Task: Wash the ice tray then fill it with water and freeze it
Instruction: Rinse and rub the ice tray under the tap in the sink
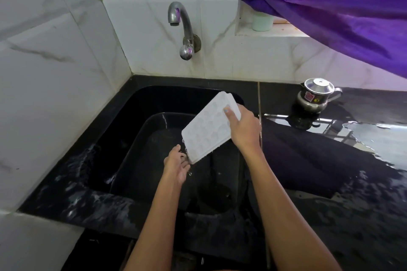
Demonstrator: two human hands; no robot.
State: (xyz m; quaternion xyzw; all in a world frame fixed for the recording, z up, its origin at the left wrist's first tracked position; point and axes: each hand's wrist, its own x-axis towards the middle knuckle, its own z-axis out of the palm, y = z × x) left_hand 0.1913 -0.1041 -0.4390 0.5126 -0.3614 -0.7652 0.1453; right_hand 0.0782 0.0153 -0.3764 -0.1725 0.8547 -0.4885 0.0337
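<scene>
At far left, white tiled walls meet in a corner just behind the black sink (105, 138), hemming its left and back rims. Over the basin, the left hand (177, 164) lies open, fingers loosely spread, under the low corner of the white ice tray (208, 127), where water drips. The tray tilts steeply above the basin, well below the tap (181, 26), with free room around it. The right hand (241, 126) clamps the tray's upper right edge, thumb on its face. Further right, wet black counter (363, 149) lies open, a steel pot (315, 95) near the back wall.
</scene>
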